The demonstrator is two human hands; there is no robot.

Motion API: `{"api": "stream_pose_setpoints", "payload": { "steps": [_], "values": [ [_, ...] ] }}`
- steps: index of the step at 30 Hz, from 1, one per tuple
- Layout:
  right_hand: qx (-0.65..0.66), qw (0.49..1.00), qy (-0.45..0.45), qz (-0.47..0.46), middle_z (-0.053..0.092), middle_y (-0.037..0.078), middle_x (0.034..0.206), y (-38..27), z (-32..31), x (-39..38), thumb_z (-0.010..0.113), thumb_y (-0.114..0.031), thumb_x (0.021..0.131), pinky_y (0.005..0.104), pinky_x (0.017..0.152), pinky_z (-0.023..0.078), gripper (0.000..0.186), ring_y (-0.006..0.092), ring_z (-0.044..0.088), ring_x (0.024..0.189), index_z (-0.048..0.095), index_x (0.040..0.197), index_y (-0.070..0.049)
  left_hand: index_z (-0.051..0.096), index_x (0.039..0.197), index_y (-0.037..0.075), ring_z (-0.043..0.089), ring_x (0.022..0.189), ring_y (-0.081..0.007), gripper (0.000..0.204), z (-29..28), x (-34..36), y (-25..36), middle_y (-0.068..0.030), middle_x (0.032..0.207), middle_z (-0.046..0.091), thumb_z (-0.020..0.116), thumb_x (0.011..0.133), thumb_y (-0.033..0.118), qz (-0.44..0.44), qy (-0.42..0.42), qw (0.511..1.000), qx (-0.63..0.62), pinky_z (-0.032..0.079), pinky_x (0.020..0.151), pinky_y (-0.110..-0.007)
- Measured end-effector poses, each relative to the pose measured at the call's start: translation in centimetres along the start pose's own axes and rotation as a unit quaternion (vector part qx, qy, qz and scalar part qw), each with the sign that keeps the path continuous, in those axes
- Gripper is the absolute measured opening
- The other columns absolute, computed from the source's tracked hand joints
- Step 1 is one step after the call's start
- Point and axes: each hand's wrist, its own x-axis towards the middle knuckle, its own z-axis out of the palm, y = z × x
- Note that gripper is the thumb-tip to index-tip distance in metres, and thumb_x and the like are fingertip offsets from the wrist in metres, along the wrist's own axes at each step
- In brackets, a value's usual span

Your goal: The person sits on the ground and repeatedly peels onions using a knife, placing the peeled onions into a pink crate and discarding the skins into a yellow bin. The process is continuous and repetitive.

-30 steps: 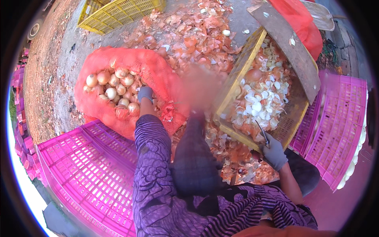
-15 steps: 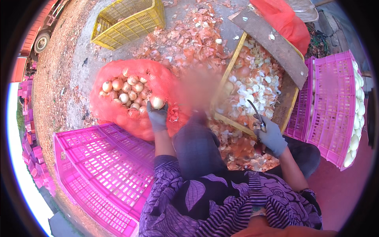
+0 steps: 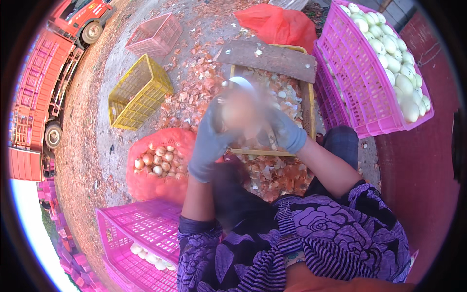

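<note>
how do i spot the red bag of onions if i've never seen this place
Start at the red truck, far left, then go right to the first yellow crate. Just below it in the picture, left of the left hand, sits the red bag. Unlike the red sack at the top, it shows brown-skinned onions.

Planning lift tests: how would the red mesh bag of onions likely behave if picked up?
The red mesh bag would probably sag and flop, since its soft-looking netting slumps around the load. It's likely heavy, given the many onions visible inside. Tilting it could let some roll out: they are rounded and the mouth gapes open.
</note>
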Motion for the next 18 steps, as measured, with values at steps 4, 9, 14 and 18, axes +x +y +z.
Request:
{"api": "stream_pose_setpoints", "payload": {
  "steps": [4, 9, 14, 18],
  "values": [
    [-0.17, 0.975, 0.128, 0.068, 0.064, 0.005, 0.109, -0.2, -3.3, -0.2, 0.06, -0.025, 0.103, 0.0277, 0.072, 0.053, 0.045, 0.0094, 0.06, 0.089, 0.053, 0.142, -0.003, 0.044, 0.146, -0.001, 0.058, 0.113, -0.0153, 0.066, 5.2, 2.6, -4.7, -0.0068, 0.125, 0.059, 0.073, 0.087, 0.0, -0.013, 0.059, 0.998, 0.032, 0.05, 0.098, -0.031],
    [-0.34, 0.932, 0.116, 0.049, 0.068, 0.013, 0.106, 0.8, -4.3, -1.7, 0.061, -0.021, 0.099, 0.0359, 0.075, 0.052, 0.048, 0.0172, 0.063, 0.091, 0.053, 0.143, -0.004, 0.058, 0.128, 0.0, 0.061, 0.111, -0.0172, 0.04, 6.9, 3.7, -7.4, -0.0064, 0.119, 0.064, 0.053, 0.104, 0.032, -0.059, 0.033, 0.978, -0.195, 0.05, 0.097, -0.031],
    [-0.38, 0.916, 0.03, 0.128, 0.07, 0.021, 0.111, -1.3, -4.3, -3.4, 0.06, -0.026, 0.099, 0.0449, 0.085, 0.053, 0.05, 0.0275, 0.068, 0.097, 0.052, 0.144, -0.005, 0.058, 0.124, -0.001, 0.066, 0.097, -0.0212, 0.028, 4.9, 4.4, -8.2, -0.0103, 0.112, 0.066, 0.062, 0.097, 0.003, -0.078, 0.102, 0.913, -0.386, 0.059, 0.083, -0.034],
    [-0.438, 0.892, 0.003, 0.116, 0.068, 0.028, 0.117, -1.8, -4.6, -4.3, 0.058, -0.027, 0.099, 0.0466, 0.089, 0.053, 0.056, 0.037, 0.069, 0.101, 0.047, 0.149, -0.006, 0.058, 0.124, -0.001, 0.067, 0.094, -0.0212, 0.034, 5.3, 4.8, -8.5, -0.0116, 0.111, 0.066, 0.066, 0.091, -0.005, -0.092, 0.109, 0.914, -0.379, 0.06, 0.08, -0.033]
  ]
}}
